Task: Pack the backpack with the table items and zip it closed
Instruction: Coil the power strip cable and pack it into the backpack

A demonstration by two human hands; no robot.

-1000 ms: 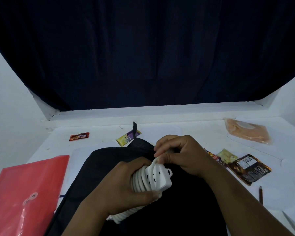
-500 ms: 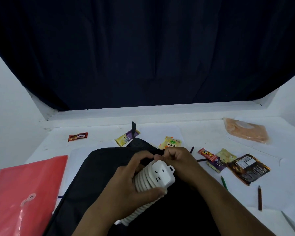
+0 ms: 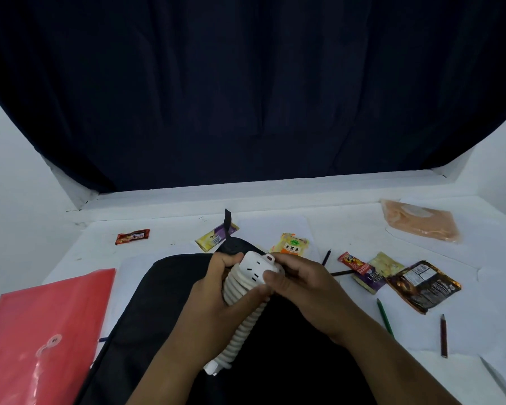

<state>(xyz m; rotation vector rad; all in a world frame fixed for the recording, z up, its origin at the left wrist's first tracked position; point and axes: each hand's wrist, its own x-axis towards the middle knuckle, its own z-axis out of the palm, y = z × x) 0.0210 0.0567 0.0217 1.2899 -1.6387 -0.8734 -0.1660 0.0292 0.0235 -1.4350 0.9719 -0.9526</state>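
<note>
Nearest the camera, the black backpack [image 3: 146, 340] lies flat on the white table [image 3: 362, 229]. No open zip or mouth shows, so whether anything is packed inside cannot be told. Just above it, both hands hold a white power strip [image 3: 253, 268] with its cord [image 3: 243, 323] wound tightly round the body. The left hand [image 3: 214, 305] grips the coiled part, fingers curled over the top end; the right hand [image 3: 298, 283] pinches the socket end, thumb and fingers clamped on it. The strip hangs over the bag's upper part, not yet stowed.

To the left lies a red folder [image 3: 44, 331]. To the right, 2 pencils [image 3: 385, 317] and a dark wrapper [image 3: 421, 285], then a red and purple snack pack [image 3: 360, 271]. Further off are a yellow sachet [image 3: 289, 244], a yellow and purple bar [image 3: 215, 236] and a small red sweet [image 3: 132, 236]; furthest right, an orange pouch [image 3: 421, 220].

Judging by this, packing looks barely begun: nearly every item is left out, and zipping follows.
</note>
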